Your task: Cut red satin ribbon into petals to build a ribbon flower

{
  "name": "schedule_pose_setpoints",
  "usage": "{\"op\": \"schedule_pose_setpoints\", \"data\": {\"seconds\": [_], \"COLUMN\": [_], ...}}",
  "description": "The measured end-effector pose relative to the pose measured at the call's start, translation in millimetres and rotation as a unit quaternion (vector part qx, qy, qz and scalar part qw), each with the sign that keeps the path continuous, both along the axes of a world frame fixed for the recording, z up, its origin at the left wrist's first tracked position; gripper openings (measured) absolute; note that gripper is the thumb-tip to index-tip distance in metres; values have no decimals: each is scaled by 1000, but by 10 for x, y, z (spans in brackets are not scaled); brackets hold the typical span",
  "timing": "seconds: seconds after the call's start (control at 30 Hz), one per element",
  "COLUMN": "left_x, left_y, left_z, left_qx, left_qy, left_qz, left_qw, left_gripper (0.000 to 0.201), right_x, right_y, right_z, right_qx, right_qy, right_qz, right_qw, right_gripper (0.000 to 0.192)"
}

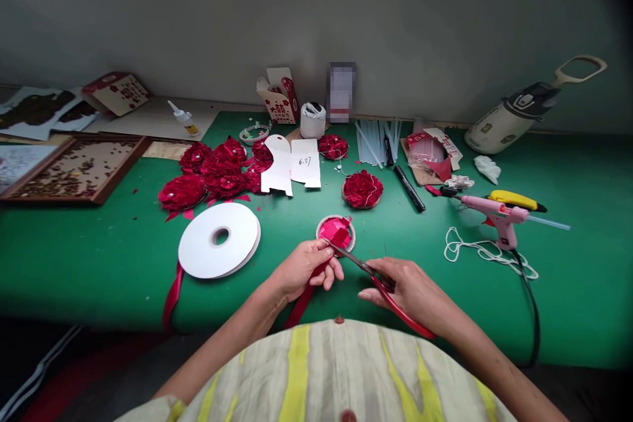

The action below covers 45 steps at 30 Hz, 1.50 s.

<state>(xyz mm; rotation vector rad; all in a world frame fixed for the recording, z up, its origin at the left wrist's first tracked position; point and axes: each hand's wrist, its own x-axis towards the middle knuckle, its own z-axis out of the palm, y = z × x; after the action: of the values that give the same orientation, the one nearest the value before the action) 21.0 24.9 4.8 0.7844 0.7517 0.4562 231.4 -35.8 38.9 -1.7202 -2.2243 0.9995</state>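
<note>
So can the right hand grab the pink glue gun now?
Probably not straight away. The right hand is holding red scissors, so it's busy. The glue gun lies off to its right on the table, with nothing between them.

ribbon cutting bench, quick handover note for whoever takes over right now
Left hand: pinches the red ribbon near its end.
Right hand: holds red-handled scissors, blades at the ribbon by the left fingertips.
Things: ribbon runs down off the table edge; white ribbon reel to the left; small ring with pink pieces just beyond the hands; glue gun to the right.
Done: a pile of red flowers and one more behind the ring.
Left: the ring shows only a few pieces; whether the cut is through cannot be told.
</note>
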Motion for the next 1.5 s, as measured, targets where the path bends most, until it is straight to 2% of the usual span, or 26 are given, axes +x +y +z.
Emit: {"op": "schedule_pose_setpoints", "data": {"seconds": [0.23, 0.53, 0.67, 0.8, 0.93, 1.03, 1.17, 1.37, 1.5], "left_x": [15, 12, -55, -152, -132, -51, 1, -29, -61], "left_y": [23, 29, -29, -79, -118, -164, -221, -275, -349], "left_z": [-9, -17, 52, 67, 59, 94, 141, 141, 130], "left_qx": [-5, -19, 0, 38, 38, 45, 55, 44, 63], "left_qy": [14, 50, 77, 88, 41, 4, -30, -24, 27], "left_qz": [3, 15, 23, 57, 50, 16, -22, -33, -14], "left_qw": [1000, 998, 997, 994, 997, 999, 998, 998, 998], "left_gripper": [24, 26, 27, 21, 17, 33, 50, 46, 38], "right_x": [-6, -7, 26, 95, -5, -215, -465, -562, -526], "right_y": [9, 28, 13, -7, 68, 165, 217, 152, 179], "right_z": [-9, -119, -112, -66, -9, -5, -30, -16, -53], "right_qx": [-2, -9, -20, -35, 18, 59, 60, 65, 134], "right_qy": [19, 16, 11, 58, 121, 191, 254, 302, 270], "right_qz": [-13, -30, -36, -49, -87, -97, -114, -131, -146], "right_qw": [1000, 999, 999, 996, 989, 975, 959, 942, 942], "right_gripper": [31, 29, 29, 23, 29, 35, 34, 38, 38]}}
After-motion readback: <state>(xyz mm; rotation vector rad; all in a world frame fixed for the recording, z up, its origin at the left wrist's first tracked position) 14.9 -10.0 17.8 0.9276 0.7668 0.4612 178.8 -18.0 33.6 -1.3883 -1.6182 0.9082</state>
